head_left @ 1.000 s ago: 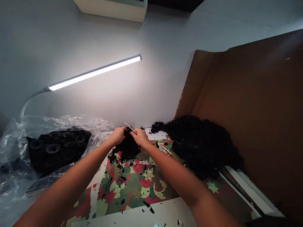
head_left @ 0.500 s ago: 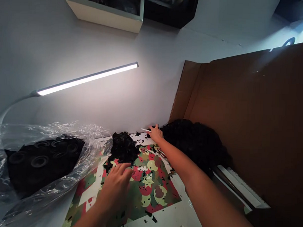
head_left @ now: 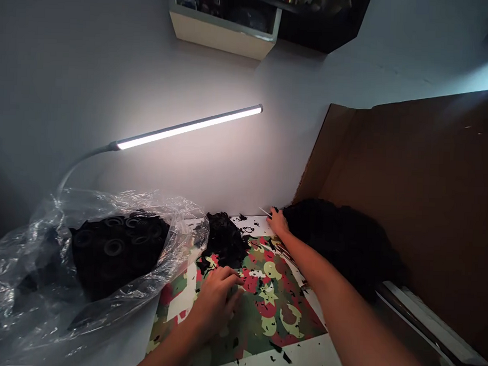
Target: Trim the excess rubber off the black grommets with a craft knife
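My right hand (head_left: 278, 222) reaches to the back of the table by the wall. Its fingers are closed around a thin white stick-like tool (head_left: 264, 211) whose tip points up and left; its exact kind is too small to make out. Just right of this hand lies a large black heap (head_left: 341, 245). My left hand (head_left: 223, 294) hovers over or rests on a camouflage-patterned sheet (head_left: 239, 321), fingers apart and nothing in them. Ahead of it sits a smaller pile of black scraps (head_left: 226, 238). Small black bits are scattered over the sheet.
On the left, a clear plastic bag (head_left: 186, 218) holds black pieces with round rings (head_left: 113, 247). A lit bar lamp (head_left: 190, 127) hangs above. A tall cardboard panel (head_left: 412, 173) stands at the right, and a shelf (head_left: 225, 43) is on the wall.
The view has shifted, so everything appears farther right. The white stick has turned in my right hand, its tip now slanting upward. My left hand stays over the patterned sheet.
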`<state>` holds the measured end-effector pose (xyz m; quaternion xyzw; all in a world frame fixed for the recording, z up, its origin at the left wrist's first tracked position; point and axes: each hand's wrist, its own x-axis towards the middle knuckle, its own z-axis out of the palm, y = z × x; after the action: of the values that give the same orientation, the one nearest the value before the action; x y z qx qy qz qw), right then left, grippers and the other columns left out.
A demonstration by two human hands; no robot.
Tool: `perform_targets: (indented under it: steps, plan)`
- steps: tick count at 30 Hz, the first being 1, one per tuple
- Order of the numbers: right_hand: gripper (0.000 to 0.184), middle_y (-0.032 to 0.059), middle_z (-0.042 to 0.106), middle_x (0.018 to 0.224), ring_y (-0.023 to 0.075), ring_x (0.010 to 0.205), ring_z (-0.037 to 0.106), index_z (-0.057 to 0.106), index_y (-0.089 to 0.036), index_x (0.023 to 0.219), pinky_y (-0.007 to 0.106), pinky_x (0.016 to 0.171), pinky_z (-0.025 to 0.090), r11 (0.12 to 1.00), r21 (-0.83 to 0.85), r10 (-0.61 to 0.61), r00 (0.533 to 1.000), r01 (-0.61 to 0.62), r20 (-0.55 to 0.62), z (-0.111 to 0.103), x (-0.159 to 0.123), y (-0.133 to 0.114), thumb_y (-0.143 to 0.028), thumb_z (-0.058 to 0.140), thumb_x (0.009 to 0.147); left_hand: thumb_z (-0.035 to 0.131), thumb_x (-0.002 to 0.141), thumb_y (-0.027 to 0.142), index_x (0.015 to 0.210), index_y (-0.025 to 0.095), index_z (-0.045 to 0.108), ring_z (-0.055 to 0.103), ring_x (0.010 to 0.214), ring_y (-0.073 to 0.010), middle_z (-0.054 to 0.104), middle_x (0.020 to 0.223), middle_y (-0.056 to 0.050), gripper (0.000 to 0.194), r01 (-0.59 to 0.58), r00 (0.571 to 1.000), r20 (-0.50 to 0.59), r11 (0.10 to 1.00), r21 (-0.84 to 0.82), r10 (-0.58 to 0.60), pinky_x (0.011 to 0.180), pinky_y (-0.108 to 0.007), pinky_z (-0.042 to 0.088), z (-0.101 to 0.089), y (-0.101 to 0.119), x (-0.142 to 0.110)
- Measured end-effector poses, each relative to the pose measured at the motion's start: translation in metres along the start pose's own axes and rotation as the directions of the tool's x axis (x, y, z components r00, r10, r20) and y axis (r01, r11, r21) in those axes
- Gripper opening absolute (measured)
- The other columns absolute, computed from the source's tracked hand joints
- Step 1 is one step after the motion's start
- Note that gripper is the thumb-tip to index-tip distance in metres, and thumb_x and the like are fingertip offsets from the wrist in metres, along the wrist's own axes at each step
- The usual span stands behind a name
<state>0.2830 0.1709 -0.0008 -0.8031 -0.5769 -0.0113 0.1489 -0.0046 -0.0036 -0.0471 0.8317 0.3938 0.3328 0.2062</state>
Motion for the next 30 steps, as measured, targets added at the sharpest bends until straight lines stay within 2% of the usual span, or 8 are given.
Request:
perform_targets:
  steps: [3,5,8,13,19,22,25,30]
  plan:
    - [0.034,0.0099,0.061,0.126,0.0229,0.106,0.064,0.059,-0.017,0.126,0.044,0.088,0.056,0.996,0.047,-0.074,0.996,0.076,-0.056,-0.012,-0.018,0.004,-0.033,0.061,0.097,0.065,0.089,0.027,0.12,0.036,0.069,0.057,0.121,-0.0271,0.067,0.128,-0.004,0.032,-0.164,0.971,0.167,0.984,-0.071,0.174,0.103,-0.045,0.047,-0.009,0.012,-0.004]
    - [0.03,0.0101,0.062,0.12,0.0221,0.102,0.064,0.06,-0.015,0.122,0.041,0.089,0.054,0.983,0.079,-0.161,0.984,0.167,-0.079,-0.017,-0.042,0.009,-0.031,0.059,0.097,0.067,0.088,0.038,0.133,0.043,0.06,0.047,0.136,-0.029,0.059,0.142,-0.001,0.046,-0.283,0.898,0.312,0.95,-0.134,0.311,0.112,-0.048,0.039,-0.01,0.02,-0.007]
    - [0.023,0.0066,0.061,0.11,0.0192,0.094,0.062,0.065,-0.019,0.112,0.033,0.088,0.049,0.932,0.142,-0.329,0.943,0.333,-0.046,-0.019,-0.095,0.014,-0.03,0.062,0.091,0.064,0.088,0.051,0.142,0.042,0.051,0.039,0.143,-0.0326,0.051,0.151,-0.003,0.056,-0.32,0.851,0.409,0.943,-0.096,0.33,0.118,-0.056,0.029,0.0,0.023,-0.01]
    - [0.043,0.0083,0.054,0.129,0.0221,0.099,0.064,0.064,-0.031,0.126,0.032,0.083,0.05,0.833,0.295,-0.505,0.861,0.467,0.063,-0.015,-0.173,0.003,-0.043,0.07,0.085,0.054,0.096,0.033,0.138,0.03,0.058,0.039,0.143,-0.0355,0.052,0.149,-0.011,0.042,-0.102,0.98,0.188,0.967,0.234,0.058,0.114,-0.063,0.03,0.022,-0.005,-0.005]
    - [0.074,0.0076,0.06,0.136,0.0271,0.121,0.059,0.042,-0.035,0.149,0.039,0.099,0.046,0.651,0.576,-0.591,0.806,0.494,-0.023,-0.02,-0.179,0.002,-0.056,0.069,0.083,0.05,0.097,0.022,0.111,0.023,0.075,0.06,0.125,-0.0291,0.068,0.13,-0.012,0.029,-0.033,0.999,-0.007,0.981,0.193,0.035,0.105,-0.052,0.048,0.017,-0.021,0.001]
    - [0.044,0.0062,0.071,0.112,0.0229,0.101,0.065,0.064,-0.024,0.126,0.031,0.085,0.05,0.641,0.616,-0.464,0.871,0.458,-0.164,-0.02,-0.166,0.012,-0.053,0.056,0.093,0.051,0.095,0.019,0.105,0.023,0.076,0.064,0.119,-0.0275,0.072,0.122,-0.01,0.027,-0.029,0.998,-0.056,0.992,0.123,0.037,0.103,-0.048,0.05,0.01,-0.016,0.0]
    - [0.045,0.0034,0.068,0.08,0.0192,0.076,0.061,0.069,-0.018,0.089,0.026,0.068,0.045,0.689,0.598,-0.399,0.903,0.41,-0.161,-0.019,-0.156,0.023,-0.054,0.043,0.098,0.054,0.092,0.018,0.1,0.024,0.076,0.067,0.111,-0.0261,0.076,0.11,-0.008,0.024,-0.011,0.991,-0.13,0.998,0.067,0.02,0.098,-0.044,0.052,0.001,-0.01,-0.001]
    - [0.05,-0.0032,0.054,0.059,0.0137,0.058,0.049,0.058,-0.02,0.064,0.024,0.058,0.036,0.704,0.579,-0.551,0.831,0.411,0.081,-0.026,-0.148,0.043,-0.058,0.046,0.095,0.06,0.09,0.024,0.086,0.023,0.072,0.066,0.077,-0.0183,0.072,0.08,-0.002,0.012,0.067,0.988,-0.144,0.998,0.016,-0.064,0.073,-0.029,0.052,-0.008,0.0,-0.006]
